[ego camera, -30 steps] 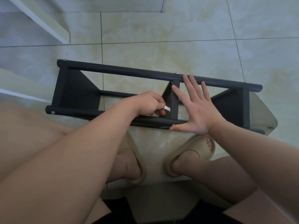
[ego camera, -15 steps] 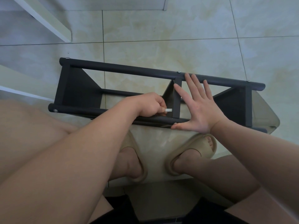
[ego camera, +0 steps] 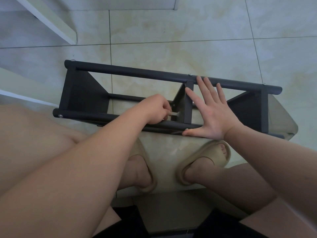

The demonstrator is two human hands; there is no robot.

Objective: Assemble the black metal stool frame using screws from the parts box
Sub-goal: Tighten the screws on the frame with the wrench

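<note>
The black metal stool frame (ego camera: 130,73) lies on its side on the tiled floor in front of my feet. My left hand (ego camera: 155,109) reaches inside the frame between the two top tubes and pinches a small silver tool (ego camera: 175,114) against the middle crossbar's panel (ego camera: 179,98). My right hand (ego camera: 211,114) lies flat with spread fingers on the middle crossbar (ego camera: 188,103) and the near tube, the thumb along the near tube beside a screw head (ego camera: 187,129). Silver screw heads show at the tube joints. The parts box is out of view.
A white furniture leg (ego camera: 51,21) slants across the top left. A white board edge (ego camera: 25,98) runs at the left behind my knee. My feet in beige slippers (ego camera: 207,162) stand just before the frame. Open tile floor lies beyond the frame.
My left hand has turned slightly with the silver tool and sits a little lower inside the frame. My right hand stays flat on the crossbar.
</note>
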